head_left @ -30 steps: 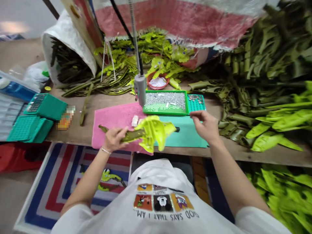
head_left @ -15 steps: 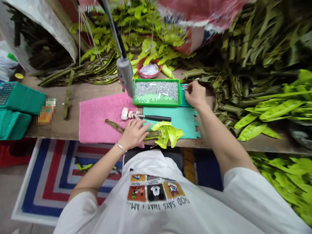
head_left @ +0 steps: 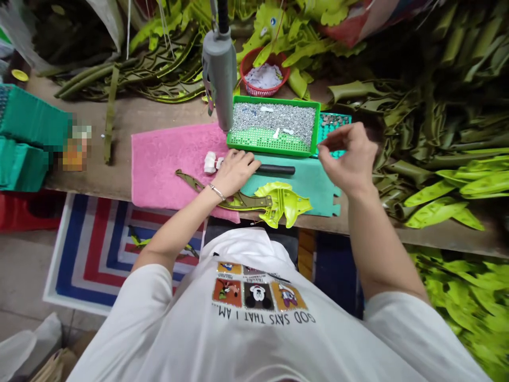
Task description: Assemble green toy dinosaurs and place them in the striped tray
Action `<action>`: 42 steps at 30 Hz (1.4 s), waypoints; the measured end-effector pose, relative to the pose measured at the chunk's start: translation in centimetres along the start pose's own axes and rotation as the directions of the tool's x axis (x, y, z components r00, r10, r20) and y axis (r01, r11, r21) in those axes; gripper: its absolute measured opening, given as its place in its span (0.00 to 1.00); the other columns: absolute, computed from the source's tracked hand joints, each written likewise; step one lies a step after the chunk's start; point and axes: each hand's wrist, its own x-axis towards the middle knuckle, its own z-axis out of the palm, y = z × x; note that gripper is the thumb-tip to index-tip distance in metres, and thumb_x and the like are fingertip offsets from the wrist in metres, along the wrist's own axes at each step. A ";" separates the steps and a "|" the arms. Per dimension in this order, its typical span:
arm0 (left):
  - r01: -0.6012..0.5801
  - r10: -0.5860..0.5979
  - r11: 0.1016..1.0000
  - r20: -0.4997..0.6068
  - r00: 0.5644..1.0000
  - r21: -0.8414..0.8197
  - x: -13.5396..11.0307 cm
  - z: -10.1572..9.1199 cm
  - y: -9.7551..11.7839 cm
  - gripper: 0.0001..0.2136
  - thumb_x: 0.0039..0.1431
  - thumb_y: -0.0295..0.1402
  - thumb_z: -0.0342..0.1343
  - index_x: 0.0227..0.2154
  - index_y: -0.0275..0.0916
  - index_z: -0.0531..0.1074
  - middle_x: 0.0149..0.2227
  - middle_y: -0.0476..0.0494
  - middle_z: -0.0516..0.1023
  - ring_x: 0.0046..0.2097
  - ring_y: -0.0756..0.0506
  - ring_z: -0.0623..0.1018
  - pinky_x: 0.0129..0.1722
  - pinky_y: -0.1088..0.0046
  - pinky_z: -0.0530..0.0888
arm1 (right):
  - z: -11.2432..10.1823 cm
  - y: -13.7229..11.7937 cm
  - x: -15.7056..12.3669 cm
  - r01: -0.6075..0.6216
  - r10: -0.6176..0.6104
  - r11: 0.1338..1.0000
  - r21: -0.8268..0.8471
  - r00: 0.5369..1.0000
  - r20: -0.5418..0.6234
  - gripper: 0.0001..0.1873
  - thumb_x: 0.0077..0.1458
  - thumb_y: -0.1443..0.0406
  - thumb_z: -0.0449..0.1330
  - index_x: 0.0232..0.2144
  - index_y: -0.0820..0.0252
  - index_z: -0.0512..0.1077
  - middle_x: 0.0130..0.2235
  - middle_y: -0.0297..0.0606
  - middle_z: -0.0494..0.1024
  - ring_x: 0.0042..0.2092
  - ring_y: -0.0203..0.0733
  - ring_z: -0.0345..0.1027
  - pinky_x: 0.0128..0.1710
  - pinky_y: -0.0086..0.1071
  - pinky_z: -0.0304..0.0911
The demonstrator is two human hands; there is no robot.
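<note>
A lime-green plastic toy piece [head_left: 283, 202] joined to an olive strip [head_left: 199, 187] lies at the table's near edge, across the pink towel [head_left: 167, 159] and teal foam mat [head_left: 314, 183]. My left hand [head_left: 235, 170] rests fingers-down on a black-handled tool [head_left: 276, 170] with a white wrapped end [head_left: 210, 162], fingers curled over it. My right hand [head_left: 350, 159] hovers by the small teal tray [head_left: 336, 123], thumb and forefinger pinched on something too small to name. A green tray of silver screws [head_left: 274, 124] sits just behind.
A grey hanging power driver [head_left: 220, 69] dangles over the towel's far edge. A red bowl [head_left: 264, 69], heaps of olive and lime plastic parts [head_left: 437, 122], and teal boxes [head_left: 27, 132] at left surround the work spot. A striped tray [head_left: 95, 244] lies on the floor.
My left hand set the toy piece down and shifted onto the black-handled tool. My right hand reached to the small teal tray, then drew back pinched. The camera moved closer.
</note>
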 end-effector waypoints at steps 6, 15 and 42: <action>0.111 -0.108 0.993 -0.070 0.992 0.042 0.5 0.5 -0.7 0.13 0.69 0.26 0.45 0.42 0.39 0.76 0.38 0.38 0.77 0.44 0.39 0.73 0.47 0.58 0.67 | -0.1 -1.5 -3.2 0.055 -0.053 0.998 0.043 0.998 -0.039 0.12 0.52 0.64 0.63 0.39 0.51 0.65 0.34 0.36 0.80 0.35 0.47 0.77 0.39 0.44 0.72; 0.116 -0.133 0.957 -0.047 0.990 -0.267 -4.4 -1.7 2.2 0.19 0.70 0.42 0.49 0.57 0.37 0.69 0.48 0.35 0.74 0.47 0.40 0.72 0.45 0.63 0.68 | 0.8 -3.4 -8.2 0.036 -0.115 0.970 0.242 0.940 0.322 0.12 0.53 0.63 0.63 0.38 0.53 0.64 0.33 0.34 0.80 0.34 0.42 0.78 0.38 0.38 0.73; 0.005 0.010 0.983 0.082 0.997 -0.185 -5.1 -0.6 1.2 0.23 0.66 0.43 0.56 0.61 0.41 0.67 0.48 0.36 0.73 0.48 0.39 0.71 0.44 0.65 0.67 | 3.2 -3.4 -7.2 0.085 -0.068 0.996 -0.015 0.876 0.477 0.14 0.50 0.68 0.58 0.40 0.53 0.62 0.33 0.37 0.81 0.34 0.46 0.77 0.34 0.37 0.67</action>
